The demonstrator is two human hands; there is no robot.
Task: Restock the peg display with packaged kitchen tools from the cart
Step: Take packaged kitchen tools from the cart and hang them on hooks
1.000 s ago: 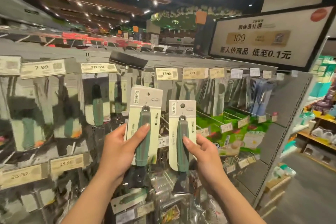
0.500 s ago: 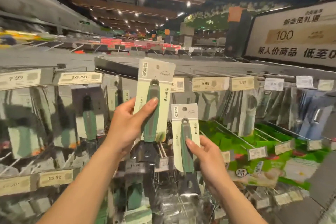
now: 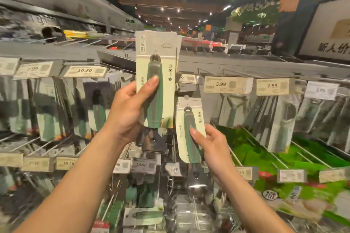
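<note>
Head view shows us both our bare arms raised in front of the peg display (image 3: 47, 51), each hand carrying one packaged kitchen tool. Our left hand (image 3: 125, 111) grips the larger pack (image 3: 168, 89), a pale card with a green-and-grey handle fixed to its front. The thumb lies across the handle and the fingers are curled behind the card. We hold this pack upright and high, its top edge standing above the row of price tags. A dark metal head (image 3: 151, 142) hangs out below the card, under the heel of that hand.

Our right hand (image 3: 210, 147) pinches the smaller pack (image 3: 181, 128), thumb pressed on its green handle and fingers wrapped behind. This pack sits lower and just to the right of the larger one, tilted slightly. We cannot tell whether the two cards touch.

Behind them, hooks carry rows of similar carded tools, blurred by motion. Tags along the upper rail read 10.50 (image 3: 85, 71) on the left, then 5.99 (image 3: 227, 84) and 7.99 (image 3: 272, 86) on the right. A lower row of tags includes 14.90 (image 3: 142, 164). Bright green packets (image 3: 255, 149) fill the lower right of the display. A large white sign (image 3: 331, 34) with dark characters stands at upper right.
</note>
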